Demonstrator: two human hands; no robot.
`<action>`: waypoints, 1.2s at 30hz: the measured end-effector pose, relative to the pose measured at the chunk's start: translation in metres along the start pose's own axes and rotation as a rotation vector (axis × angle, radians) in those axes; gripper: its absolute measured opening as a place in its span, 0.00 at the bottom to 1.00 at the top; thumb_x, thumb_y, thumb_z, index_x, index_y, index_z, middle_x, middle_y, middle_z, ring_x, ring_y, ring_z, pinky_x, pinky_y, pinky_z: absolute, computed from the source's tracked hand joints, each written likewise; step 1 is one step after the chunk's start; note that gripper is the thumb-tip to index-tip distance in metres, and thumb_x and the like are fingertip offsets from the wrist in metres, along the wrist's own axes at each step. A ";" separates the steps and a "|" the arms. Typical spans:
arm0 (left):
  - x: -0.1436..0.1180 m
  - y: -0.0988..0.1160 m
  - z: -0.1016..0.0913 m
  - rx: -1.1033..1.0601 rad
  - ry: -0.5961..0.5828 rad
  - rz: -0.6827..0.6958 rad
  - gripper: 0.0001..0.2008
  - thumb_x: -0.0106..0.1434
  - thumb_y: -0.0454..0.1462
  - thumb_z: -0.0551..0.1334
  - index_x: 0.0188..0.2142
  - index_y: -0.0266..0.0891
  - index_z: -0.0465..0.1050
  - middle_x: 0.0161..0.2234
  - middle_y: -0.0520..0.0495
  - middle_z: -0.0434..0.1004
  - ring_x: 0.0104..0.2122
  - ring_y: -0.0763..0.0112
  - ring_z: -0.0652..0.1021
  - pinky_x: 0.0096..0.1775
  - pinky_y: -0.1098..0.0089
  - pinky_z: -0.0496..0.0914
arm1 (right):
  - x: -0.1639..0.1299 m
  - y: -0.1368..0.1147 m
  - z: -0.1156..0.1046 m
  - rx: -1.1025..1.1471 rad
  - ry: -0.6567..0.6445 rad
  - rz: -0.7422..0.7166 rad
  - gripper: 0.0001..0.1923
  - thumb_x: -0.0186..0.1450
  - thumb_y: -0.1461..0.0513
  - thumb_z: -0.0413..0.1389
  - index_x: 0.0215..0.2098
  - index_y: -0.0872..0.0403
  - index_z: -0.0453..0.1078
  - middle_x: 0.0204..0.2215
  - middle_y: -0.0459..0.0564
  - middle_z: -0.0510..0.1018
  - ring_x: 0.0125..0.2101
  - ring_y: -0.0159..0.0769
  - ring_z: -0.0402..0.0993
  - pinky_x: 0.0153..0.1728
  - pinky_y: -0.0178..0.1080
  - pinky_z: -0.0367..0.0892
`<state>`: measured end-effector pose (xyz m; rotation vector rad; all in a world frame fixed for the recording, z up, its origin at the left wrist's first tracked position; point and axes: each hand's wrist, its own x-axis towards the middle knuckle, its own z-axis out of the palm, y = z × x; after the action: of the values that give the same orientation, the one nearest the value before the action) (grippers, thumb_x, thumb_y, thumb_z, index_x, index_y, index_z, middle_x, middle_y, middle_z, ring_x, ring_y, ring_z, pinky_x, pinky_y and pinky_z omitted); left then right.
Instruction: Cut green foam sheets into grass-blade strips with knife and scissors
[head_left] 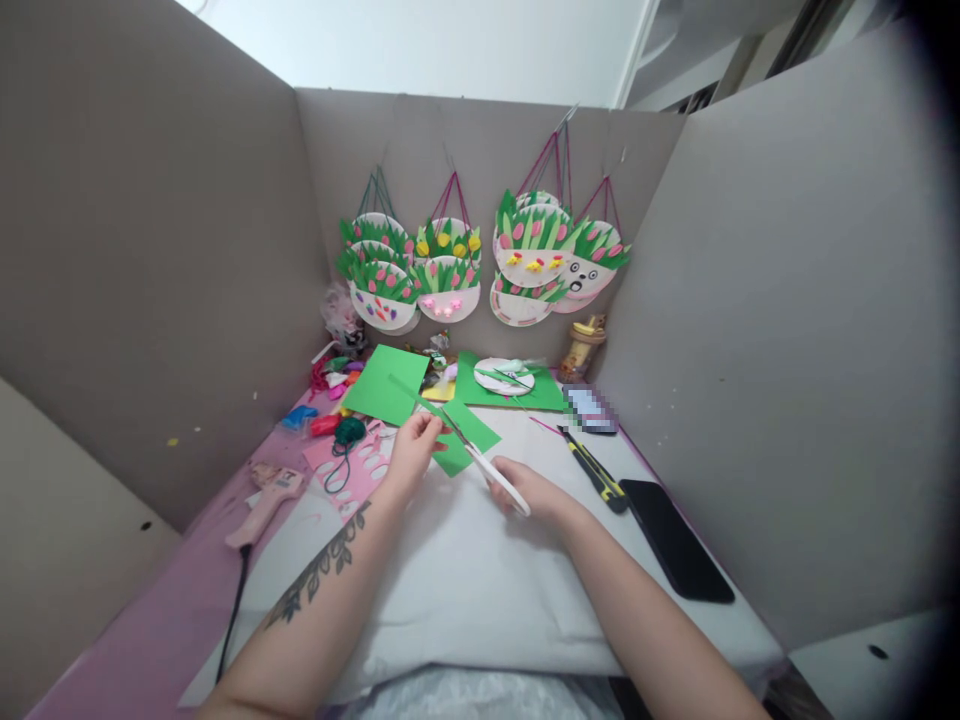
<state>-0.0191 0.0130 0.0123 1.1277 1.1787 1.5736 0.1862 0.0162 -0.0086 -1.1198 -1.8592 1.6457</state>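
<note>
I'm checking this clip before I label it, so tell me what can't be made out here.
- Head view: the small thing by the far wall is pixelated; no telling what it is.
- The scissors: handles hidden inside the right hand.
- The green paper: its near left edge is covered by the left hand.
- The pile of craft bits at far left is too small to sort.

A small object (590, 408) at one o'clock from the hands is blurred out; both forearms are cut off at the bottom edge.
</note>
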 end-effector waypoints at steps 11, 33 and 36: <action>0.000 -0.001 0.001 0.015 0.017 0.008 0.13 0.53 0.45 0.63 0.25 0.39 0.65 0.26 0.51 0.68 0.33 0.70 0.74 0.29 0.74 0.71 | 0.003 0.008 -0.002 0.012 -0.043 -0.022 0.11 0.46 0.65 0.54 0.29 0.53 0.59 0.23 0.40 0.67 0.21 0.25 0.60 0.20 0.30 0.58; -0.001 -0.001 0.001 0.021 -0.050 0.023 0.11 0.53 0.44 0.62 0.25 0.38 0.65 0.25 0.52 0.68 0.29 0.73 0.72 0.28 0.74 0.71 | -0.001 -0.004 -0.001 -0.003 -0.048 0.005 0.10 0.47 0.65 0.53 0.28 0.53 0.59 0.21 0.40 0.66 0.18 0.25 0.58 0.19 0.30 0.55; 0.000 -0.003 0.001 0.023 -0.051 0.015 0.11 0.53 0.44 0.62 0.25 0.38 0.66 0.26 0.51 0.69 0.30 0.71 0.73 0.28 0.74 0.71 | 0.000 -0.001 -0.001 0.022 -0.052 0.001 0.11 0.47 0.64 0.54 0.28 0.52 0.58 0.21 0.39 0.66 0.18 0.24 0.58 0.19 0.30 0.55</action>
<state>-0.0181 0.0138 0.0094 1.1868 1.1602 1.5371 0.1863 0.0172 -0.0072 -1.0782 -1.8679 1.7074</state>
